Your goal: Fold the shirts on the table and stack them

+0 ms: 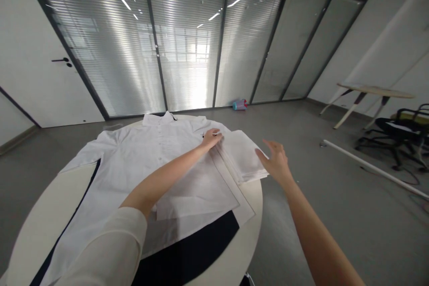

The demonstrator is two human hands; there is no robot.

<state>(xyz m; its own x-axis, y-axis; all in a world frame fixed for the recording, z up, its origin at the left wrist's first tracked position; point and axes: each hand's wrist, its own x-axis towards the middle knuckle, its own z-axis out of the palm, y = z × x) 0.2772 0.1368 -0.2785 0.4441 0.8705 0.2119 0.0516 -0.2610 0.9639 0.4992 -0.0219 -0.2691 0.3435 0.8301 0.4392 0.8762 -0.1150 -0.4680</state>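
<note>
A white collared shirt (pixel 134 147) lies spread on a round table, its collar at the far side and its right part folded over itself. At its right edge is a layered, folded white cloth section (pixel 243 154); whether it belongs to the same shirt I cannot tell. My left hand (pixel 212 138) reaches across the shirt, its fingers closed on the fabric by the inner edge of that section. My right hand (pixel 276 161) is just off the section's outer edge, thumb and fingers apart, holding nothing.
The round table (pixel 246 243) has a pale rim and a dark navy surface piece (pixel 191 250) under the shirt. A blue and red object (pixel 239 105) sits on the floor by the glass partition. To the right are a wooden-topped table (pixel 377 90), an office chair (pixel 400 127) and a white pole (pixel 368 163).
</note>
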